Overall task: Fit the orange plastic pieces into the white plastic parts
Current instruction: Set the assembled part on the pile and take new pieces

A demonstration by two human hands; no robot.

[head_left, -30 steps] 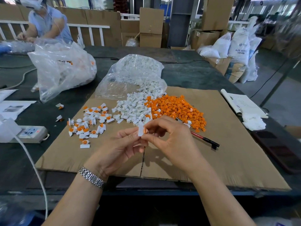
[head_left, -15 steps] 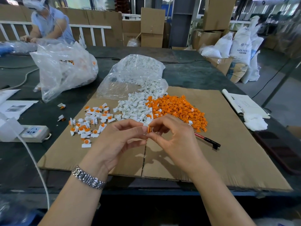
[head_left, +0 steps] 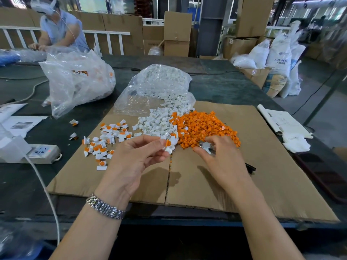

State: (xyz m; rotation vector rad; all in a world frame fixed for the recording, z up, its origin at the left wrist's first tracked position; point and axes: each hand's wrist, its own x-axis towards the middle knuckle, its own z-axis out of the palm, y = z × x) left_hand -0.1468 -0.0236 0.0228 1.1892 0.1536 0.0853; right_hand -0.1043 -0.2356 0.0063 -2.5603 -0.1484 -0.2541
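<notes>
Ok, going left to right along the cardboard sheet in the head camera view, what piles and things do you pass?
Finished white-and-orange pieces → loose white parts → left hand pinching an assembled piece → orange pieces pile → right hand at that pile's near edge → pen → rolled paper past the cardboard.
</notes>
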